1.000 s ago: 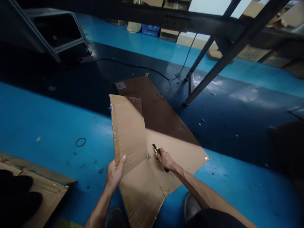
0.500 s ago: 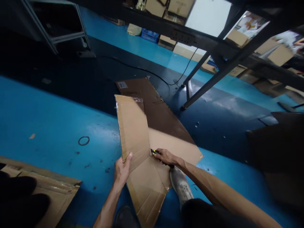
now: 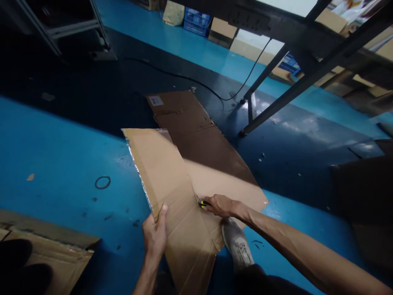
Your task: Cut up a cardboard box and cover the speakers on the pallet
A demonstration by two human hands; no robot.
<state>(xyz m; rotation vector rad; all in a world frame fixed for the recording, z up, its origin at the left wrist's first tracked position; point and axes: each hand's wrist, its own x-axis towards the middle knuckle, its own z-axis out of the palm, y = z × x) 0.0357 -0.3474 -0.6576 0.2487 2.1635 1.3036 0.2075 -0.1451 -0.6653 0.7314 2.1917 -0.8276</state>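
A large unfolded cardboard sheet [image 3: 159, 164] lies on the floor before me, its left flap lifted at an angle. My left hand [image 3: 155, 231] grips that flap's left edge, thumb on top and fingers underneath. Closed around a black and yellow utility knife [image 3: 204, 203], my right hand [image 3: 221, 205] rests low over the middle of the sheet. The knife's tip is at the crease beside the raised flap; how deep the blade goes is hidden. My shoe [image 3: 238, 241] is at the sheet's right edge, just below my right wrist.
A black ring [image 3: 102, 182] lies on the blue floor at left. More flattened cardboard [image 3: 70, 262] is at lower left. A dark metal table frame [image 3: 276, 90] stands at upper right, with a black cable [image 3: 184, 76] trailing from it. Blue crates [image 3: 196, 21] and boxes line the back.
The raised flap has tipped further left and opened away from the sheet. My right hand and the knife have shifted slightly toward me along the crease. The camera view has moved too.
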